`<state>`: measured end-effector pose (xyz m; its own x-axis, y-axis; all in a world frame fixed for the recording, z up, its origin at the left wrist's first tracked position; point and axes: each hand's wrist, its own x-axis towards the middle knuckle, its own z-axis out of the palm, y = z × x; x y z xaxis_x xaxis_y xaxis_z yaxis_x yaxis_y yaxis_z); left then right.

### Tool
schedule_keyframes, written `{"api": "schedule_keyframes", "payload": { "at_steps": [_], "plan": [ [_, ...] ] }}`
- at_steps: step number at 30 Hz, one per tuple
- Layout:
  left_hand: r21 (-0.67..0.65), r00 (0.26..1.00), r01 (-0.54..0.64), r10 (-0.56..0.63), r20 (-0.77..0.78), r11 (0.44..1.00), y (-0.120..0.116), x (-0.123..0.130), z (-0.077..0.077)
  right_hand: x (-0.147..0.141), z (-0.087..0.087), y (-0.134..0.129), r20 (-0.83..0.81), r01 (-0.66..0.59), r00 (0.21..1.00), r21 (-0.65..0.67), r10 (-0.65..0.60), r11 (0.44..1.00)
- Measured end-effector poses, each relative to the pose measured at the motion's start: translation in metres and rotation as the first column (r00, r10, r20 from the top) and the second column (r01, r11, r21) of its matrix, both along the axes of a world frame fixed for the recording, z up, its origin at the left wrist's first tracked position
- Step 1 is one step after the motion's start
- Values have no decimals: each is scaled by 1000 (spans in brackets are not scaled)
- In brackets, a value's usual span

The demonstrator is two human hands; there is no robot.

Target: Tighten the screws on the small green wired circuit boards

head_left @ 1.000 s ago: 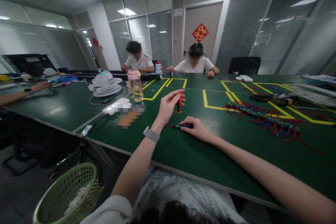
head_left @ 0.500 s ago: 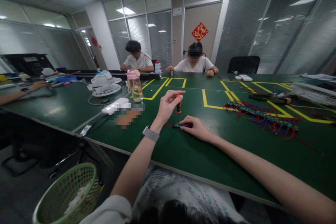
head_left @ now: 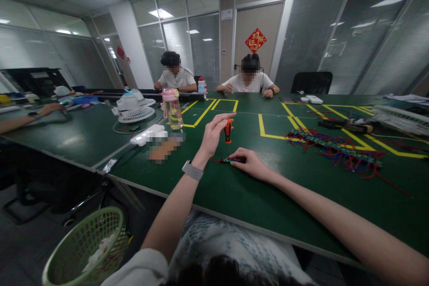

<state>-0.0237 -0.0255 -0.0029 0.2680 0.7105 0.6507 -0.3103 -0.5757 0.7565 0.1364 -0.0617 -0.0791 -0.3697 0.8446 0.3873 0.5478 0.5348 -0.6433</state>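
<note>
My left hand (head_left: pixel 213 135) grips a small orange-handled screwdriver (head_left: pixel 228 131) upright, its tip down on a small green circuit board (head_left: pixel 229 160) with red and blue wires lying on the green table (head_left: pixel 234 192). My right hand (head_left: pixel 252 163) rests flat on the table and pins the board's right end with its fingertips. A grey watch sits on my left wrist.
A heap of wired boards (head_left: pixel 335 149) lies to the right on yellow floor-tape lines. A pink-lidded bottle (head_left: pixel 172 108), two small fans (head_left: pixel 132 108) and a white power strip (head_left: pixel 147 135) stand to the left. Two seated people work at the far edge. A green basket (head_left: pixel 87 250) is below left.
My left fingers have shifted on the screwdriver handle, turning it slightly; the tool stays upright on the board. My right hand has not moved.
</note>
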Motion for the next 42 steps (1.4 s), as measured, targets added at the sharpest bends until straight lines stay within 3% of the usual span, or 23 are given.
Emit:
{"api": "schedule_keyframes", "payload": {
  "at_steps": [3,7,9,13,15,19,21,27,29,33,35,39,42],
  "plan": [
    [-58,997,72,-70,26,996,-1,1,0,0,0,-1,-9,0,1000,1,0,1000],
    [20,992,-115,116,-58,993,-1,-1,0,-1,2,-2,-12,-4,1000,0,4,1000],
    [49,986,-154,157,-58,987,0,-1,1,-1,2,-2,-10,1,1000,-3,-1,1000],
    [-37,999,47,-46,26,998,1,0,1,0,1,-2,-11,2,1000,-5,-2,1000],
    [-72,995,94,-92,29,993,0,1,1,0,1,-1,-13,0,1000,-3,0,1000],
    [11,992,-114,114,-56,993,0,0,1,0,0,-1,-4,5,1000,1,-5,1000],
    [45,984,-164,167,-68,985,1,-1,0,0,0,0,-1,8,1000,4,-8,1000],
    [-83,990,136,-132,44,987,3,2,-1,-1,0,0,2,8,1000,-2,-8,1000],
    [-61,996,82,-81,23,995,0,2,0,-1,1,-1,2,6,1000,1,-6,1000],
    [52,987,-137,141,-78,989,-1,0,1,-1,2,-2,2,0,1000,-2,0,1000],
    [47,993,-104,106,-43,993,0,-1,1,-1,3,-2,-1,-2,1000,-3,2,1000],
    [-66,994,107,-104,36,992,-1,1,0,0,1,-2,-3,0,1000,-5,0,1000],
    [-34,1000,-5,4,-13,999,-3,2,1,1,-1,0,-13,-5,1000,-3,5,1000]
  ]
}}
